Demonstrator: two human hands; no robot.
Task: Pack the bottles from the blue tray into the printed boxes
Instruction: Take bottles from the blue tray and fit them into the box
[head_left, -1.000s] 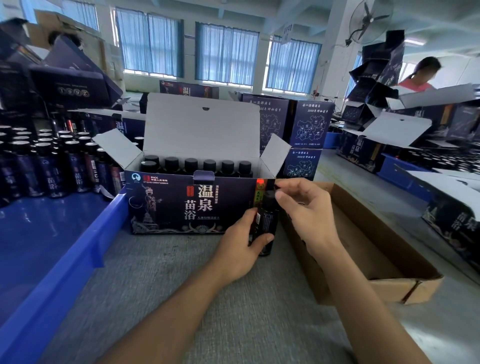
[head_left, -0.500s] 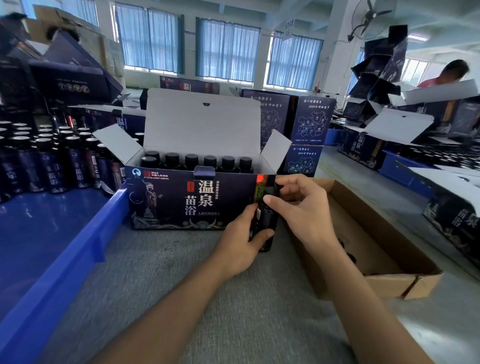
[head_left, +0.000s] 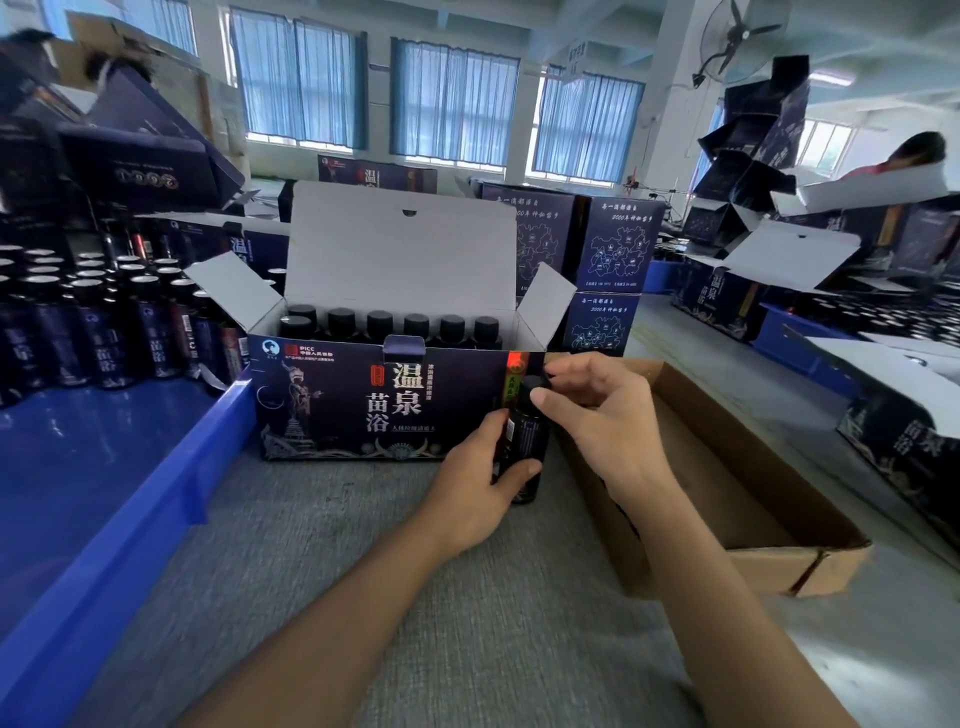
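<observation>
A dark bottle (head_left: 524, 441) with a black cap stands on the grey table in front of the right end of the open printed box (head_left: 363, 405). My left hand (head_left: 472, 493) grips the bottle's body from the left. My right hand (head_left: 592, 415) pinches its cap with thumb and fingers. Inside the box a row of several capped bottles (head_left: 395, 325) stands upright under the raised white lid. The blue tray (head_left: 130, 499) at the left holds many more dark bottles (head_left: 104, 322) at its far end.
An open brown cardboard tray (head_left: 737, 519) lies right of my hands. Stacks of printed boxes (head_left: 613, 260) stand behind and to the right, some with open lids. A person (head_left: 914, 150) works at the far right. A wall fan (head_left: 737, 36) hangs above.
My right hand has shifted slightly on the bottle's cap, and the view has dipped a little. The bottle and my left hand stay in the same place.
</observation>
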